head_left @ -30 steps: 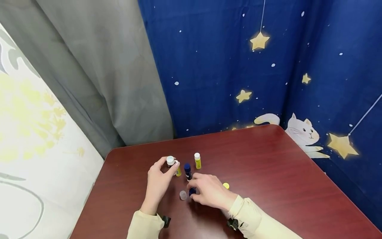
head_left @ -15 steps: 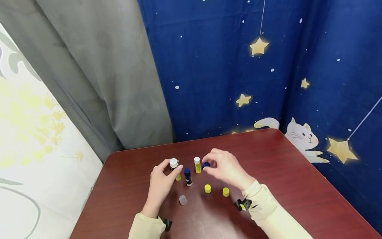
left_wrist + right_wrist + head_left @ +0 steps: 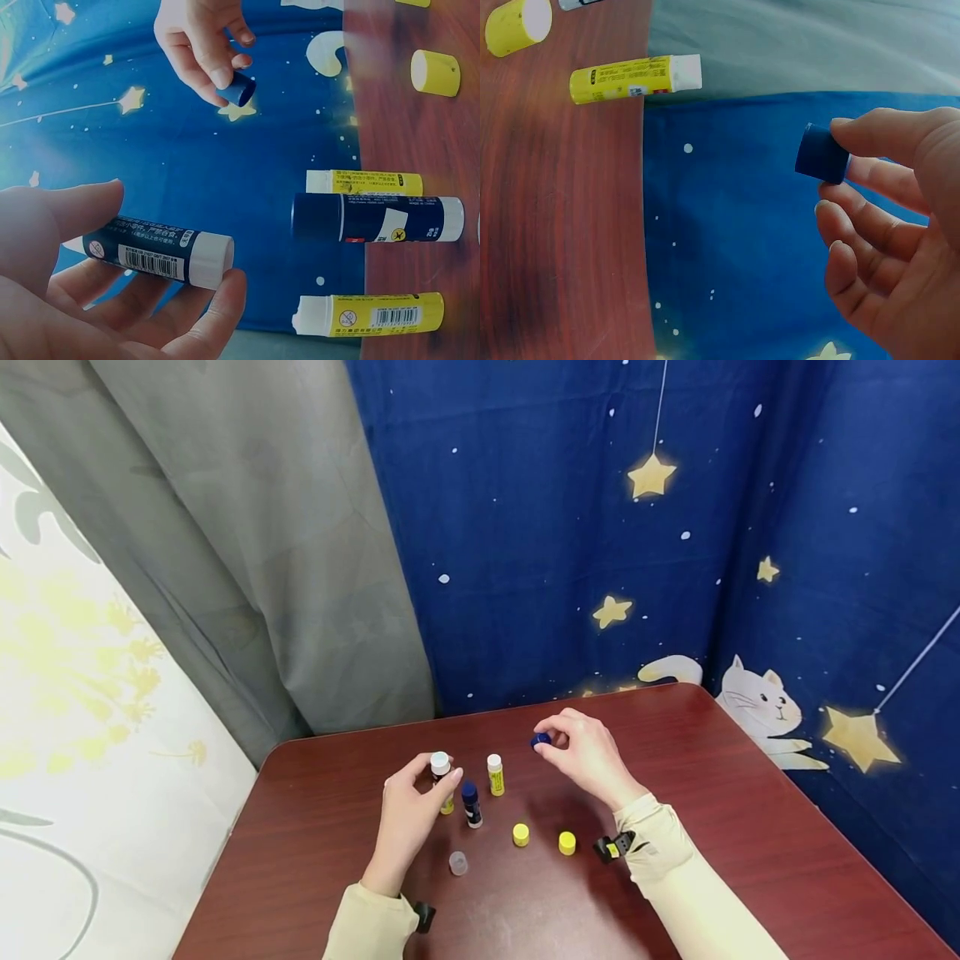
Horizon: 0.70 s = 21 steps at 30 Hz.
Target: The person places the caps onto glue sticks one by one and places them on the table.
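Note:
My left hand [image 3: 411, 814] grips a dark blue glue stick [image 3: 161, 251] that has no cap on, its white end up. Between thumb and fingers, my right hand [image 3: 588, 760] pinches a blue cap [image 3: 823, 154], raised over the far part of the table. Near the left hand stands a capped blue glue stick [image 3: 472, 806]. Two uncapped yellow glue sticks stand around it: one yellow glue stick [image 3: 496, 776] on its right, the other yellow glue stick [image 3: 367, 313] partly behind the left hand in the head view.
On the red-brown table [image 3: 720, 877], two yellow caps, the left yellow cap [image 3: 521, 835] and the right yellow cap [image 3: 567, 843], stand in front of the sticks. A small clear cap [image 3: 458, 862] is nearer me. Curtains [image 3: 525, 527] hang behind the table.
My right hand has lifted the blue cap from beside the clear cap and carried it away, up and right. The left hand has shifted slightly right with its glue stick.

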Available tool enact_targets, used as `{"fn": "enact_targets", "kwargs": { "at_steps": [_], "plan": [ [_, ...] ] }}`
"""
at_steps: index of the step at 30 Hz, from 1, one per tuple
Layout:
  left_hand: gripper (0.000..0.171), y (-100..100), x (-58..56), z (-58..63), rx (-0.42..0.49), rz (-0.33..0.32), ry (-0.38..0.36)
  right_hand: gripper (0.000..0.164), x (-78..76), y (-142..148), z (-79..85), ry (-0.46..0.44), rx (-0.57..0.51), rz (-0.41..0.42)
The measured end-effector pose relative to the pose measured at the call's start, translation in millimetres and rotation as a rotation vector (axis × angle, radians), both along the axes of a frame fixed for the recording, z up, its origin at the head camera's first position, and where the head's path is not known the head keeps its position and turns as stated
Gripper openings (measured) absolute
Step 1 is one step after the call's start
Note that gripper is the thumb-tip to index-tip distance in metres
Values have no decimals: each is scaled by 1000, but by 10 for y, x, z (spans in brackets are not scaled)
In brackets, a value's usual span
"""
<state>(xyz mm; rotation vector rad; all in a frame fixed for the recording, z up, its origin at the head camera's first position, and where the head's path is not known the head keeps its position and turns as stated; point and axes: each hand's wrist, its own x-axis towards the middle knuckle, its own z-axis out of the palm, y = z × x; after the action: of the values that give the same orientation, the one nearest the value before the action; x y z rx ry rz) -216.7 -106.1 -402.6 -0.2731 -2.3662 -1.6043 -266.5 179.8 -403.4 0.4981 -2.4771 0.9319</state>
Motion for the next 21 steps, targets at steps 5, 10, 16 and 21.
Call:
{"fn": "enact_targets", "kwargs": {
  "at_steps": [5, 10, 16, 21],
  "plan": [
    [21, 12, -62, 13, 21, -18, -28, 17, -18, 14, -17, -7, -11, -7],
    [25, 33, -119, 43, 35, -30, -61, 18, -39, 19, 28, -7, -10, -1],
    [24, 116, -34, 225, 29, -35, -76, 20, -87, -21, 140, 19, -4, 29],
    [26, 134, -99, 158, 45, -45, -89, 21, -102, -127, 294, 48, 0, 92]
  ]
}}
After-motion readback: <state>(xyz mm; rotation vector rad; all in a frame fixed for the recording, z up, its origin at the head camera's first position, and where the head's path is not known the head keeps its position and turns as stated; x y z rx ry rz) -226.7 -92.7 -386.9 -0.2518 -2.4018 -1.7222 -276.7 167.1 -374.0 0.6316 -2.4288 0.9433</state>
